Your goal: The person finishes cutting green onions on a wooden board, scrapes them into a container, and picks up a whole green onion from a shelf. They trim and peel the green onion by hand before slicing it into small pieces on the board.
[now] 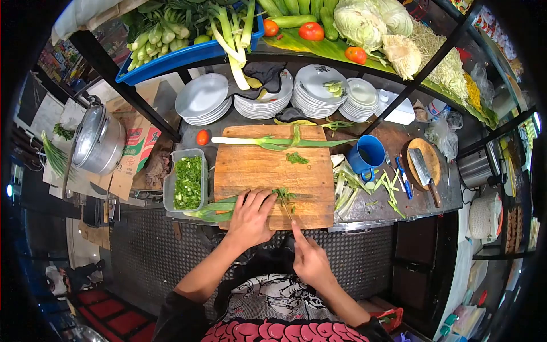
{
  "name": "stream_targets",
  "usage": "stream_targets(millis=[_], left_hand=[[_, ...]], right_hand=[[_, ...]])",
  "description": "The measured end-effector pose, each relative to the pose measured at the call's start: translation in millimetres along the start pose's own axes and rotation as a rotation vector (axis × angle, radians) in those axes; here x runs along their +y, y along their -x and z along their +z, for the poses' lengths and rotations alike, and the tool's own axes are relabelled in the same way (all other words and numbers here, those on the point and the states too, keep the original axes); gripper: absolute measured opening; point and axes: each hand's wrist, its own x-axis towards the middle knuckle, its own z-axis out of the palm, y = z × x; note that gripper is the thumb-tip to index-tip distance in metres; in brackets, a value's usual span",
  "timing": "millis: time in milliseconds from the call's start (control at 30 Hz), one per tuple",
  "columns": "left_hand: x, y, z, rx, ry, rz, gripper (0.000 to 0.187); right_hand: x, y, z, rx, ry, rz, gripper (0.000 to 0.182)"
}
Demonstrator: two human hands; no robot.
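Observation:
My left hand [252, 216] is closed over a leek [219, 210], pressing it onto the wooden cutting board [242, 176] near the front edge. In my right hand [310, 259] is a knife [288, 208], its blade beside my left fingertips and partly blurred. Chopped green bits [285, 194] lie by the blade. Across the top of the board rests another leek [262, 141], white end to the left. Below it sits a small heap of chopped greens [297, 158]. A clear plastic container [166, 194] of chopped greens stands left of the board.
Stacked plates [202, 98] line the back. A tomato [202, 137] lies behind the container. To the right are leek trimmings [345, 185], a blue mug [366, 154] and a cleaver [421, 165] on a round board [434, 161]. A blue tray [165, 61] of vegetables hangs over the back.

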Motion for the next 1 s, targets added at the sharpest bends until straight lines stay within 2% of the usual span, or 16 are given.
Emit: stream_targets(millis=[133, 167, 267, 367, 500, 733, 800, 1000], left_hand=[[-2, 2, 3, 0.036, 0.009, 0.004, 0.081], [-4, 2, 6, 0.058, 0.008, 0.011, 0.083], [-5, 3, 8, 0.069, 0.017, 0.014, 0.085], [-3, 4, 9, 0.075, 0.011, 0.024, 0.086], [-2, 4, 7, 0.073, 0.004, 0.024, 0.074], [-2, 4, 6, 0.063, -0.002, 0.013, 0.074], [-2, 5, 6, 0.058, -0.003, 0.009, 0.074], [0, 4, 5, 0.063, 0.006, -0.001, 0.074]], right_hand=[[21, 35, -10, 0.011, -0.082, -0.069, 0.065], [25, 41, -14, -0.038, -0.096, -0.010, 0.061], [23, 40, -14, -0.028, -0.139, -0.028, 0.062], [23, 19, 2, 0.023, -0.154, -0.115, 0.063], [12, 1, 5, -0.021, -0.115, -0.022, 0.062], [-2, -14, 7, 0.009, 0.000, 0.000, 0.066], [-8, -7, 5, -0.007, 0.033, 0.041, 0.067], [11, 32, -12, -0.029, -0.060, -0.053, 0.062]])
